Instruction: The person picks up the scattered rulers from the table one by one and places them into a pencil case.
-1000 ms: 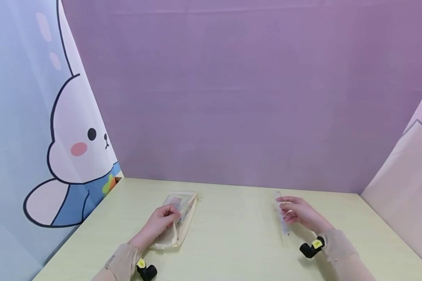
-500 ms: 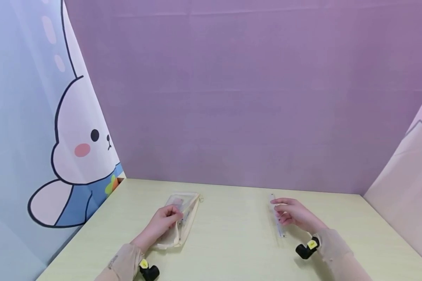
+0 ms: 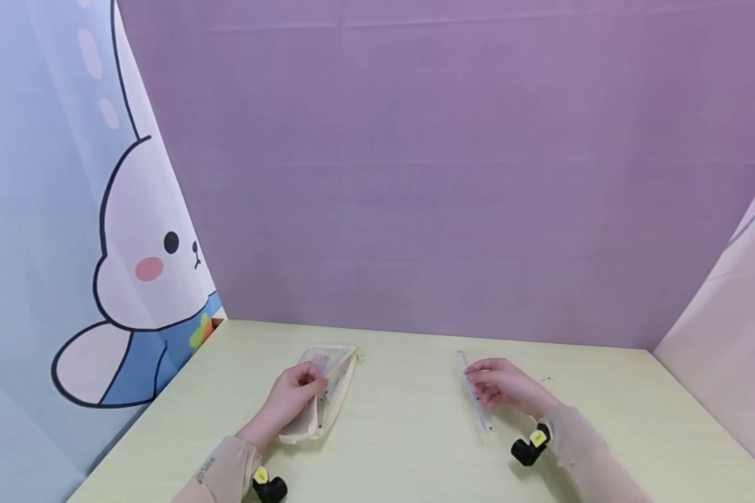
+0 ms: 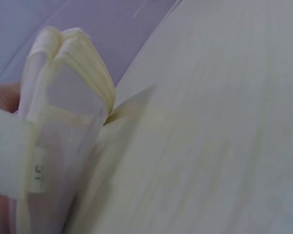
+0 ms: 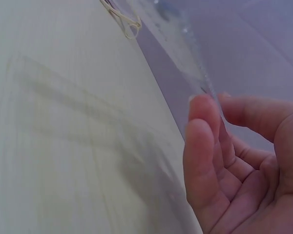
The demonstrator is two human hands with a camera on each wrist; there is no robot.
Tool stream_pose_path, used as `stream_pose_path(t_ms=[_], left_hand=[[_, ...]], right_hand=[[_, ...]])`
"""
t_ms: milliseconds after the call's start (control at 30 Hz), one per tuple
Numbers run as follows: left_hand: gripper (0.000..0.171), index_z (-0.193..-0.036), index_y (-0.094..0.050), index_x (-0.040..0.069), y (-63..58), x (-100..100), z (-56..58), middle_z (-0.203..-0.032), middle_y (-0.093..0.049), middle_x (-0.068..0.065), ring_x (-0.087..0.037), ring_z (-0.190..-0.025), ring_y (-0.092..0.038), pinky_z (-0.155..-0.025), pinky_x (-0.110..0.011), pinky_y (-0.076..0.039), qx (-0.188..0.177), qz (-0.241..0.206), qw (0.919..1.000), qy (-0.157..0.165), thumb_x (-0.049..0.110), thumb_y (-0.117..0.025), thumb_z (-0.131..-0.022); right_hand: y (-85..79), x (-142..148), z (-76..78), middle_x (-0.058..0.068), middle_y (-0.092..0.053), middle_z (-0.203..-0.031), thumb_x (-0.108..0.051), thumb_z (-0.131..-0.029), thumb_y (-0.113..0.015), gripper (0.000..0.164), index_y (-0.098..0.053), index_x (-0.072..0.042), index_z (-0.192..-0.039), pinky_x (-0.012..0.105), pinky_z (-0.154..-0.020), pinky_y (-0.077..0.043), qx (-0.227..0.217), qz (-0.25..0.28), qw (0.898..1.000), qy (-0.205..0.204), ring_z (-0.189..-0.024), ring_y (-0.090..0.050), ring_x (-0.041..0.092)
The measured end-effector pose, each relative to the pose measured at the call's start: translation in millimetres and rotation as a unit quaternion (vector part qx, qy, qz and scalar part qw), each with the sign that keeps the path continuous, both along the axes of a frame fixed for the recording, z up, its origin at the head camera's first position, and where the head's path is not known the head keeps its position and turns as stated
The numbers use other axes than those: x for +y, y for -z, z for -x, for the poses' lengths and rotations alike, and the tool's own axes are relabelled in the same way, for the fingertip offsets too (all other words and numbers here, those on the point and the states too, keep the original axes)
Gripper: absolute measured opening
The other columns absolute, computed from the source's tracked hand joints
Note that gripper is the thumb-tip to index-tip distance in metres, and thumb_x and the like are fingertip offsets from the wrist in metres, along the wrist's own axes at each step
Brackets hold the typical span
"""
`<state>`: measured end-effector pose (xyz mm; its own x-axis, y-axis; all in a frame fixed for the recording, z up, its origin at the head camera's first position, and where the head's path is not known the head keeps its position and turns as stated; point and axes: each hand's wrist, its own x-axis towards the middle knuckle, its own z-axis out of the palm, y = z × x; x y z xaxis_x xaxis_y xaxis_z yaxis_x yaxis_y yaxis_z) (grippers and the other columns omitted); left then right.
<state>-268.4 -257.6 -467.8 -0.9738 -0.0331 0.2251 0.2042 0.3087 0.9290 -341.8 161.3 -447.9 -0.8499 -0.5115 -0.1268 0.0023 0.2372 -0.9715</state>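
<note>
On the left of the table, my left hand [image 3: 298,395] pinches the edge of a see-through zip pouch [image 3: 342,388] with cream edging. Through its sheer side some pinkish and bluish contents show, too blurred to name. The left wrist view has the pouch [image 4: 68,126] standing partly raised, its mouth slightly parted, with a small printed tag. Farther right, my right hand [image 3: 506,388] grips a clear plastic ruler [image 3: 481,412] between thumb and fingers. Up close in the right wrist view, the ruler [image 5: 178,44] is tilted and held above the table, casting a shadow.
A pale wooden table [image 3: 403,433] lies under both hands. Behind it rises a purple cloth backdrop [image 3: 415,175], with a rabbit-printed curtain [image 3: 145,230] on the left and a pale one [image 3: 742,314] on the right. A thin cord loop [image 3: 361,358] hangs at the pouch's far corner.
My right hand has moved left with the ruler, closer to the pouch, and the ruler slants more. My left hand keeps hold of the pouch in nearly the same place.
</note>
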Motion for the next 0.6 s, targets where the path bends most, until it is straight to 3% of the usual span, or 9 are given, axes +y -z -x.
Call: stream_pose_path(t_ms=[167,600], left_hand=[[0.013,-0.078,-0.058,0.004,-0.9,-0.5,-1.5,-0.066,-0.049,-0.002,-0.013,-0.064,-0.047,-0.06,-0.022,-0.038,0.008,-0.001,1.0,0.005,0.006,-0.069,-0.086],[0.012,-0.079,-0.059,0.005,-3.2,-0.1,-2.0,-0.067,-0.049,0.0,-0.012,-0.066,-0.047,-0.061,-0.023,-0.039,0.01,-0.004,0.9999,0.003,0.006,-0.069,-0.086]], right_hand=[[1.6,-17.8,0.2,0.004,-0.062,-0.075,-0.017,-0.094,-0.061,0.031,-0.056,0.011,-0.108,0.027,-0.056,-0.05,-0.002,0.0,1.0,-0.015,-0.058,-0.057,0.011],[2.4,-64.1,0.1,0.005,-0.064,-0.075,-0.018,-0.093,-0.063,0.03,-0.062,0.01,-0.104,0.025,-0.055,-0.049,0.002,-0.008,0.999,-0.049,-0.058,-0.057,0.011]])
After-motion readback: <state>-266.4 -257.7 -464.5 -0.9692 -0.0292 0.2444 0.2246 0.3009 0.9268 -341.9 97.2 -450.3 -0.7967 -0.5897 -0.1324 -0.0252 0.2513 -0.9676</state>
